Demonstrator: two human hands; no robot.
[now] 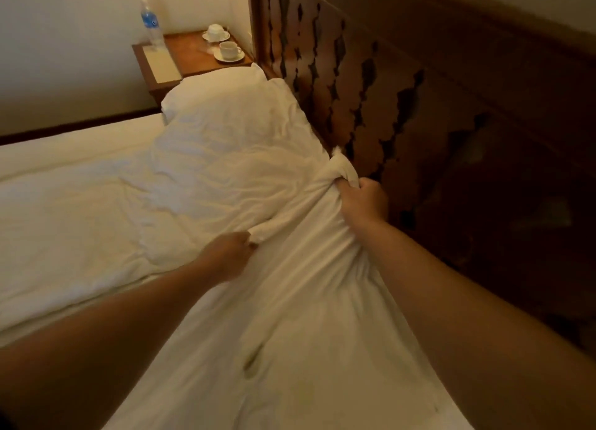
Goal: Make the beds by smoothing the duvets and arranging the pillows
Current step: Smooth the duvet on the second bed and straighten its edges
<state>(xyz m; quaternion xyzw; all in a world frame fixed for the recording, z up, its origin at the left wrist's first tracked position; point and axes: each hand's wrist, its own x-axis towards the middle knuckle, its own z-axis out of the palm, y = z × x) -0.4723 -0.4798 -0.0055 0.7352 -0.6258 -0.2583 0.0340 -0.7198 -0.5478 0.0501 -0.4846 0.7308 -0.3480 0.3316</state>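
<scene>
A single head-worn wide-angle view looks forward and down from close above the bed (80, 210), with the carved headboard (371, 84) at two o'clock and the nightstand (190, 54) at eleven.

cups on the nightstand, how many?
2. One cup sits on a saucer at the back of the nightstand; the other cup on a saucer nearer the pillow. None seem hidden.
</scene>
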